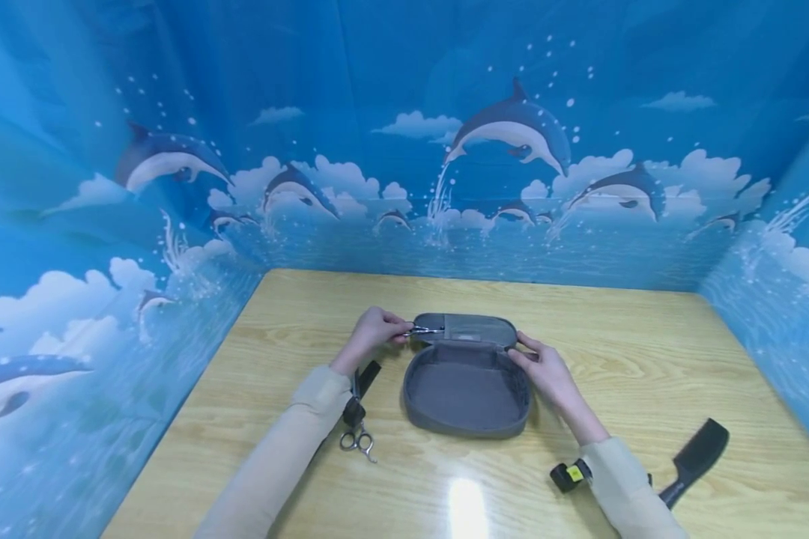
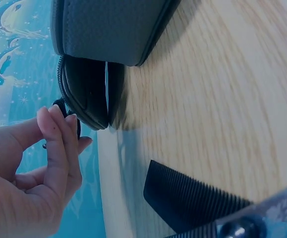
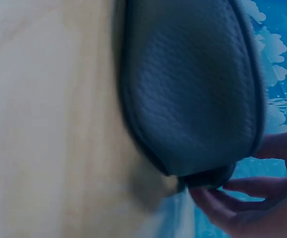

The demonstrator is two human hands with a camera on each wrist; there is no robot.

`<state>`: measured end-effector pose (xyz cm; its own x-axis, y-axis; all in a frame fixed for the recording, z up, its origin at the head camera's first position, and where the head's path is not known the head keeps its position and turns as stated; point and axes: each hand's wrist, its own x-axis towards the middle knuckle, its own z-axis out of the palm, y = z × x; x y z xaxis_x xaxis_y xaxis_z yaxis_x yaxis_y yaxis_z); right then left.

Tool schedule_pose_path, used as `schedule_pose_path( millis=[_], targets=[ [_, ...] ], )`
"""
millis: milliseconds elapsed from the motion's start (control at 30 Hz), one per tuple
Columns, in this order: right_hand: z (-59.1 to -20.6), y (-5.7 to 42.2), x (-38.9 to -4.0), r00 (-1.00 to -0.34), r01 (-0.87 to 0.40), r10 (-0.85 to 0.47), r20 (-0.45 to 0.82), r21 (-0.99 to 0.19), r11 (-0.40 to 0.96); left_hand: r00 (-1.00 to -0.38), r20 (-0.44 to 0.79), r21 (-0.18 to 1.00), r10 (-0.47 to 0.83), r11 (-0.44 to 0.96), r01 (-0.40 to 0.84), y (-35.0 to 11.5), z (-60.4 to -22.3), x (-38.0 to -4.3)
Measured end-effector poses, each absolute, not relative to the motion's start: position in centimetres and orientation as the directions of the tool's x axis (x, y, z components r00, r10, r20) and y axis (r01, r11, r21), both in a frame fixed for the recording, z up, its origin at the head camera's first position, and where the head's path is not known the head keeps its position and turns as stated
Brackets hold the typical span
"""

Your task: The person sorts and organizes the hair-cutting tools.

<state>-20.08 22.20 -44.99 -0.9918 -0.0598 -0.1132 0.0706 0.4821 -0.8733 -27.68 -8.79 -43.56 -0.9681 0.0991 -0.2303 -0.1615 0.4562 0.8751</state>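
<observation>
A grey zip case (image 1: 468, 430) lies unzipped on the table, its lid (image 1: 488, 329) folded back. My left hand (image 1: 376, 329) pinches a pair of scissors (image 1: 428, 330) by the handle end at the lid's left side. The shiny blades point right across the lid, toward a pocket there. In the left wrist view, dark handle rings (image 2: 78, 126) show at the left hand's (image 2: 44, 173) fingertips. At the lid's right end, my right hand (image 1: 546, 372) grips the edge between thumb and fingers. The right wrist view has the case's side wall (image 3: 193, 89) above the right hand (image 3: 257, 198).
Left of the case lie a black comb (image 1: 371, 376) and a second pair of scissors (image 1: 359, 440), partly hidden by the left wrist camera. A wide black comb with a handle (image 1: 701, 451) lies near the right forearm. Dolphin-print curtains (image 1: 391, 135) bound the wooden table (image 1: 620, 322).
</observation>
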Motion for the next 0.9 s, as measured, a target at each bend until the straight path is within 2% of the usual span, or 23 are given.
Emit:
schedule_pose_path(
  millis=[200,333,500,600,733,900],
  targets=[
    [-42.9,21.9,-21.1,-0.991,-0.130,-0.083,0.101,-0.829,0.544,-0.967,-0.237,0.889,0.097,0.422,-0.176,-8.7,-43.5,-27.6],
    [-41.1,20.5,-22.6,-0.956,-0.286,-0.240,0.170,-0.732,0.619,-0.966,-0.240,0.880,0.098,0.443,-0.174,-8.7,-43.5,-27.7],
    [-39.7,18.2,-25.0,-0.857,-0.482,-0.498,0.132,-0.546,0.685,-0.966,-0.235,0.889,0.105,0.424,-0.170,-8.7,-43.6,-27.7],
    [-39.3,16.9,-26.3,-0.794,-0.561,-0.604,0.071,-0.468,0.682,-0.968,-0.226,0.889,0.109,0.429,-0.159,-8.7,-43.6,-27.7],
    [-39.1,15.4,-27.5,-0.739,-0.624,-0.674,0.021,-0.400,0.672,-0.970,-0.219,0.866,0.104,0.480,-0.144,-8.9,-43.6,-27.7],
    [-39.4,14.3,-28.5,-0.714,-0.663,-0.700,0.001,-0.321,0.676,-0.970,-0.220,0.848,0.102,0.512,-0.138,-9.0,-43.5,-27.6]
  ],
)
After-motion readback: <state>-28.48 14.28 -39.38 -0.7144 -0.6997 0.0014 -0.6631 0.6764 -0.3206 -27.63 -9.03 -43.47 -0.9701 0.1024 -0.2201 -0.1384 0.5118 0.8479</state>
